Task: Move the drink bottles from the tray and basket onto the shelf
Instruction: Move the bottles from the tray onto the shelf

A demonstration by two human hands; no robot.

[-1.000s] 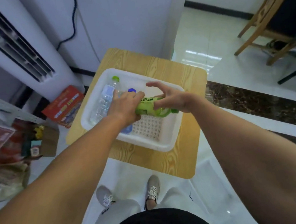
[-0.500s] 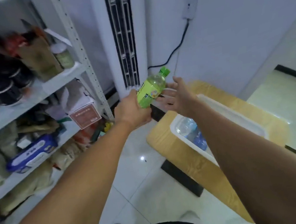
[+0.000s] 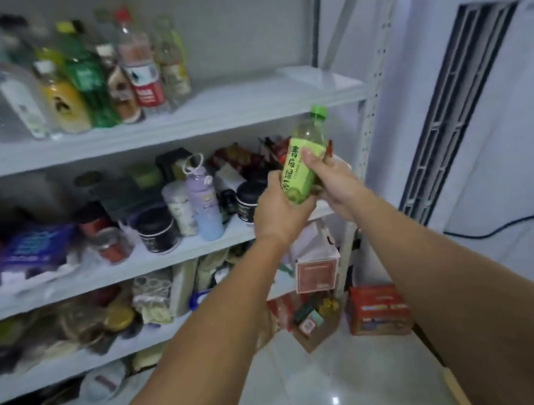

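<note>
Head view. A: A clear plastic bottle with a green cap and lime-green label (image 3: 293, 167) is being held up in front of the grey metal shelf unit (image 3: 368, 111), tilted, cap uppermost, just below the front edge of the top board (image 3: 244, 108).

B: And it is being gripped by both hands?

A: By both. The lower body is being clasped by the left hand (image 3: 277, 211), fingers curled round it. The label is being pinched by the right hand (image 3: 339, 184), thumb pressed on the front, the other fingers wrapped behind.

B: How far along is the job being judged?

A: Partway. A row of assorted drink bottles (image 3: 95, 82) is being shown standing upright on the left of that top board, blurred, with bare board to their right. This bottle is not yet being set down.

B: And what is being left?

A: Placing this one, most likely on that bare stretch. Tray and basket are not being shown at this moment, so how many bottles are waiting there cannot be told.
</note>
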